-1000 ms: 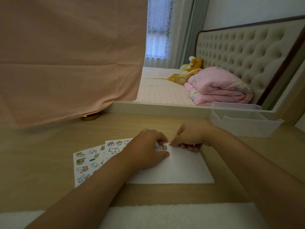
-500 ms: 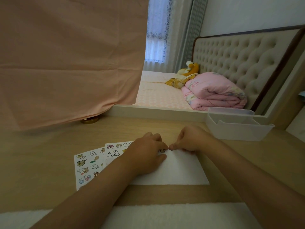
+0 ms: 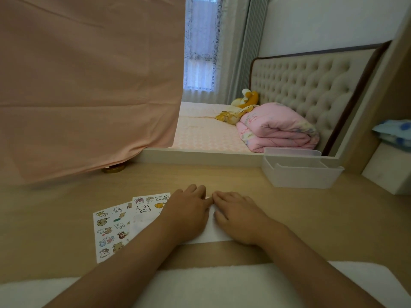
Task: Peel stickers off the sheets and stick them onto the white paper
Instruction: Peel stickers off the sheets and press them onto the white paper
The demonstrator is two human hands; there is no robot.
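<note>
The person's left hand (image 3: 186, 215) and right hand (image 3: 241, 217) both lie palm-down on the rectangular sheet of white paper (image 3: 211, 230), which sits on the near middle of the pale wooden desk (image 3: 322, 218). The fingers of both hands are stretched out flat and grip nothing, and the two index fingertips almost meet at the paper's far edge. Only a narrow strip of the paper shows between the hands. Just left of it lie two white sticker sheets printed with small cartoon animals: the nearer sticker sheet (image 3: 109, 232) and the farther sticker sheet (image 3: 148, 204), which overlaps it and runs under the left hand. A translucent white plastic bin (image 3: 302, 176) stands far right on the desk, and a hanging pink cloth (image 3: 89, 85) fills the far left
</note>
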